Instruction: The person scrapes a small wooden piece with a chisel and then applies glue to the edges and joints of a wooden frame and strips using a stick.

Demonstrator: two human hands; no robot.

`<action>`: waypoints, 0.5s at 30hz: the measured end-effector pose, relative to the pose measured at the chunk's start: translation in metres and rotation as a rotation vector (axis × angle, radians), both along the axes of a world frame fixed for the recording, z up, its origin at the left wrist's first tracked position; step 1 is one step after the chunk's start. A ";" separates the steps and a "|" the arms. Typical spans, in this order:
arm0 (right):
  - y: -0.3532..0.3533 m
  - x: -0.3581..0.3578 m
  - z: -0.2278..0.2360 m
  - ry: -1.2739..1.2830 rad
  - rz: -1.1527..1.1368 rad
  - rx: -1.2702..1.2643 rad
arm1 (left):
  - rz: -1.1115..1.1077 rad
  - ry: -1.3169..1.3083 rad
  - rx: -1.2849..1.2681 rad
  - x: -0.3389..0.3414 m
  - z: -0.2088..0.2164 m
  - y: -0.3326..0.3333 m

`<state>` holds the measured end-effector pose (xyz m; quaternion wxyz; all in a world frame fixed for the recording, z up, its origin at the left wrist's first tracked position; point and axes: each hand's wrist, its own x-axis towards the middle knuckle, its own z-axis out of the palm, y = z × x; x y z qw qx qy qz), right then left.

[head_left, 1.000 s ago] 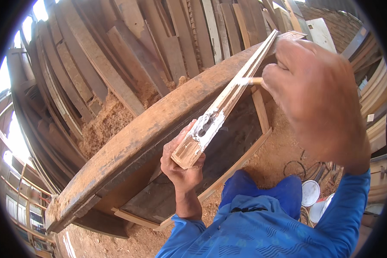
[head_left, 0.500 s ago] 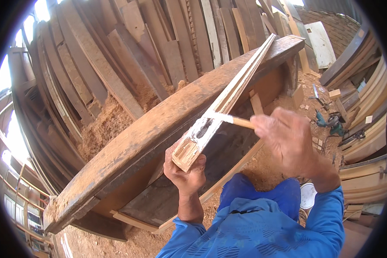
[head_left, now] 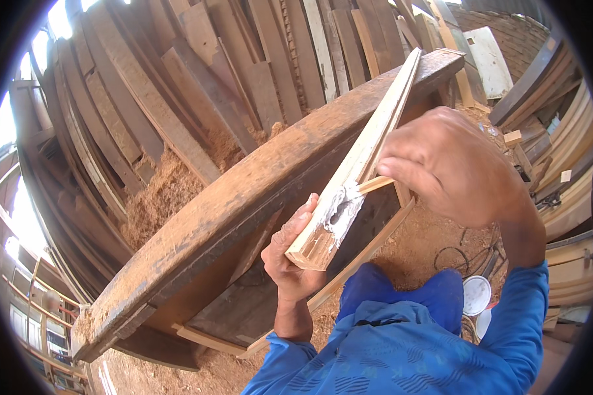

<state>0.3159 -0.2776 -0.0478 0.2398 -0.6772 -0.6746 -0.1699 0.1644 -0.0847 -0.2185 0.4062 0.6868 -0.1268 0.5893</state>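
A long wooden beam (head_left: 370,135) slants away from me, its far end over the workbench (head_left: 197,227). My left hand (head_left: 288,258) is closed round the near end, thumb along the side. White paste (head_left: 350,205) is smeared around an oblong hole near that end. A thin wooden stick (head_left: 376,184) is pinched in my right hand (head_left: 451,171), its tip touching the paste at the beam's edge. The back of that hand faces me and hides part of the beam and bench behind.
Many planks (head_left: 270,99) lean behind the bench, with a heap of wood shavings (head_left: 168,197) at their foot. A white tub (head_left: 476,295) stands by my right knee. Curved wooden pieces (head_left: 570,217) are stacked at the right. Shavings cover the floor.
My right hand has turned over and reached farther across, moving the stick's tip to the beam's right edge. My left hand has tilted the beam, showing more of its left side.
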 end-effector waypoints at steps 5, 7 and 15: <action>-0.007 0.003 0.000 0.319 0.128 -0.075 | 0.055 0.021 -0.095 -0.007 -0.004 0.002; -0.021 0.007 -0.009 0.438 0.049 0.125 | 0.049 0.033 -0.058 -0.008 -0.010 0.006; 0.007 -0.005 -0.117 0.349 0.098 0.553 | 0.065 0.050 -0.150 -0.012 -0.013 0.003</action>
